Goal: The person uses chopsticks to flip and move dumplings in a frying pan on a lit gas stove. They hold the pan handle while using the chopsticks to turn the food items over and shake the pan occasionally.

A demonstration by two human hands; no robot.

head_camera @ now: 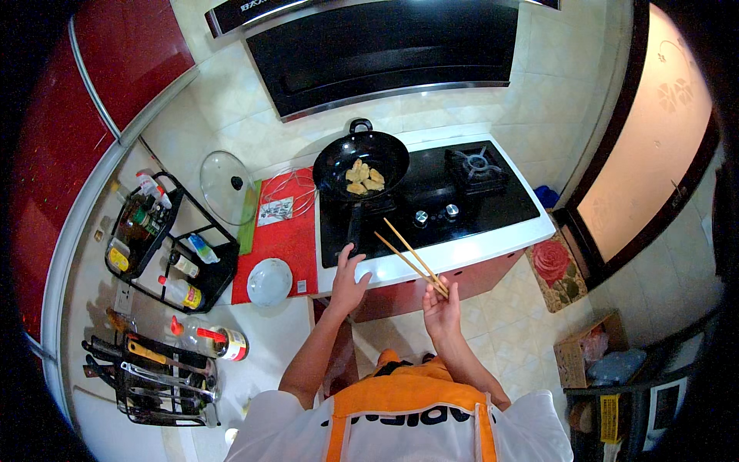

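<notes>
A black wok (330,156) stands on the left burner of the black gas stove (496,202), its long handle pointing toward me. Several pieces of browned food (365,177) lie together in its bottom. My left hand (348,284) is at the near end of the wok handle, fingers apart, not closed around it; whether a fingertip touches it I cannot tell. Wooden chopsticks (417,259) are held in my right hand (442,309), their tips apart and pointing up and left over the stove's front edge. A white bowl (269,282) sits left of my left hand.
On the left are a red mat (245,284), a glass lid (222,187) against the wall, a black rack with condiment bottles (187,294) and a utensil holder (167,381). More bottles (231,345) stand on the white counter. The range hood (387,52) hangs above the stove.
</notes>
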